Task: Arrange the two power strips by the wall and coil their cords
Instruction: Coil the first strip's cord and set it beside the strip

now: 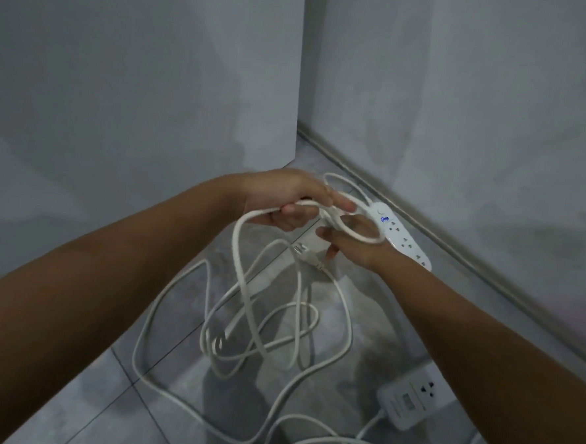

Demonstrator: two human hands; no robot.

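Note:
A long white power strip (404,238) with a blue mark near its switch lies on the floor along the right wall. Its white cord (243,280) loops up into both hands. My left hand (286,200) is closed around the cord, and my right hand (355,246) has a loop of the same cord wrapped around its fingers, partly hiding the strip. A plug (308,255) dangles just below my hands. A second, blockier white power strip (411,397) sits on the floor at lower right, half hidden under my right forearm. Its cord (326,443) trails along the bottom.
Grey walls meet in a protruding corner (299,85) straight ahead, with a baseboard (454,252) running along the right wall. Tangled cord loops (271,330) and a second plug (216,343) lie spread over the grey tiled floor.

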